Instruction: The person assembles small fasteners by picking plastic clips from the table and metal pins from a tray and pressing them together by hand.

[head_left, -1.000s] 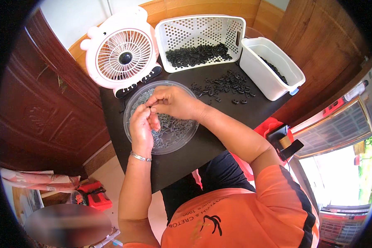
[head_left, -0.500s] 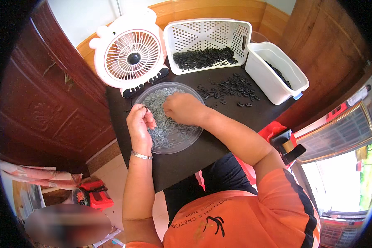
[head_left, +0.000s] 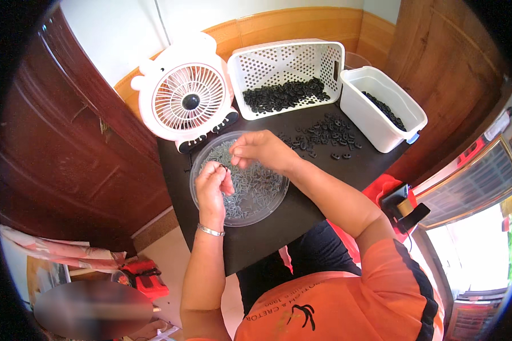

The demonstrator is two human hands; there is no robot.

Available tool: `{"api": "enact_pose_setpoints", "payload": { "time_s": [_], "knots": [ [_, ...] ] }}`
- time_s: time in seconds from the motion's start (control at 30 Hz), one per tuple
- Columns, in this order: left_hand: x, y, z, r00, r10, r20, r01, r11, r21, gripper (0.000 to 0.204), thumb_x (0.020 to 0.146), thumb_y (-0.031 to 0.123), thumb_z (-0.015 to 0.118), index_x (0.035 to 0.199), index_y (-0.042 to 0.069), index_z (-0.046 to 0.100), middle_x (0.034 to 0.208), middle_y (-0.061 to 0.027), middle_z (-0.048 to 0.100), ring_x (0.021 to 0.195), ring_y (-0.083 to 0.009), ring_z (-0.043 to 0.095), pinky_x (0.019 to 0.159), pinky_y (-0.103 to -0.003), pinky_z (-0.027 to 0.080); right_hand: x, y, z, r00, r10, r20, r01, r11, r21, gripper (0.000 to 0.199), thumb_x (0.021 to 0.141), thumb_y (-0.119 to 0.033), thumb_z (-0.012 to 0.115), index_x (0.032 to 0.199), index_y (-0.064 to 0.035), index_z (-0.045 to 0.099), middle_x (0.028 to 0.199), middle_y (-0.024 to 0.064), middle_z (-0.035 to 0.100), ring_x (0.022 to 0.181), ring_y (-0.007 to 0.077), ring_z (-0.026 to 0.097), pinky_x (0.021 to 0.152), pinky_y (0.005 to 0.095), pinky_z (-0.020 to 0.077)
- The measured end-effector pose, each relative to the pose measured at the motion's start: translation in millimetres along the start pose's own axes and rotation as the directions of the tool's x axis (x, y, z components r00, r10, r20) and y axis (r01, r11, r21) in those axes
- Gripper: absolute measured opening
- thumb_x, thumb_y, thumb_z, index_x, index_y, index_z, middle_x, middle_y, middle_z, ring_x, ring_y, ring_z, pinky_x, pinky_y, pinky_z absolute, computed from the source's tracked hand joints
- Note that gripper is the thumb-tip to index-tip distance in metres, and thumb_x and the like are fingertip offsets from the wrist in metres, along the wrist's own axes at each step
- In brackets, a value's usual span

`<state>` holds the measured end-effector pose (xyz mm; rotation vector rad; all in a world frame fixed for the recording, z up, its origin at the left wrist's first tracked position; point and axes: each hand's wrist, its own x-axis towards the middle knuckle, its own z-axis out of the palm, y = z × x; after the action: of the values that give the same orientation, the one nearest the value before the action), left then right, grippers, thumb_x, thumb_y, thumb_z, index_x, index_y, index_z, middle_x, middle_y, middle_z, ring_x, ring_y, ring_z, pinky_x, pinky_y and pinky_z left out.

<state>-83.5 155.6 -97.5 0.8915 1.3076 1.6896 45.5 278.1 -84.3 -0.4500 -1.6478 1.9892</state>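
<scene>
My left hand (head_left: 212, 186) is closed, pinching a small black plastic piece (head_left: 224, 167) at its fingertips. Close beside it, my right hand (head_left: 263, 151) has thumb and fingers pressed together; whatever it may hold is too small to make out. Both hands are over a round clear plastic tray (head_left: 242, 220) that contains a heap of small grey screws (head_left: 250, 190). To the right of the tray, many black pieces with holes (head_left: 330, 132) are scattered on the dark tabletop (head_left: 242, 247).
At the back stands a white perforated basket (head_left: 290, 54) with black pieces in it. A white bin (head_left: 375, 122) at the right holds more. An animal-shaped white fan (head_left: 189, 102) stands at the back left. A dark wooden door (head_left: 62, 159) borders the left side.
My right hand has lifted out of the screws and come close to my left fingertips. The left hand still pinches the black piece. The whole view has shifted slightly.
</scene>
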Motion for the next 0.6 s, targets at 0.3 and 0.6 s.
{"api": "enact_pose_setpoints", "payload": {
  "time_s": [0.3, 0.6],
  "knots": [
    [-4.1, -2.1, 7.4, 0.99, 0.126, 0.059, -0.129, 0.991, 0.037, 0.018, 0.089, 0.016, 0.047, 0.074, 0.006, 0.05, 0.062, 0.0003, 0.05, 0.049, -0.0059, 0.044, 0.045, -0.019, 0.034, -0.6, 6.5, 6.1, 0.986, -0.151, 0.066, 0.158, 0.98, -0.123, 0.017, 0.088, -0.02, 0.059, 0.081, -0.0042, 0.06, 0.071, 0.0009, 0.059, 0.067, 0.0085, 0.054, 0.063, 0.0232, 0.0441],
    [-7.9, 2.3, 13.8, 0.944, 0.318, 0.088, -0.33, 0.907, 0.262, 0.017, 0.088, 0.017, 0.05, 0.079, 0.003, 0.053, 0.074, -0.0017, 0.051, 0.058, -0.0084, 0.047, 0.052, -0.021, 0.037, -5.4, 7.5, 14.2, 0.987, -0.158, 0.014, 0.157, 0.968, -0.198, 0.022, 0.09, -0.02, 0.056, 0.075, -0.0039, 0.056, 0.067, -0.0011, 0.054, 0.065, 0.007, 0.05, 0.062, 0.0234, 0.0426]
  ]
}}
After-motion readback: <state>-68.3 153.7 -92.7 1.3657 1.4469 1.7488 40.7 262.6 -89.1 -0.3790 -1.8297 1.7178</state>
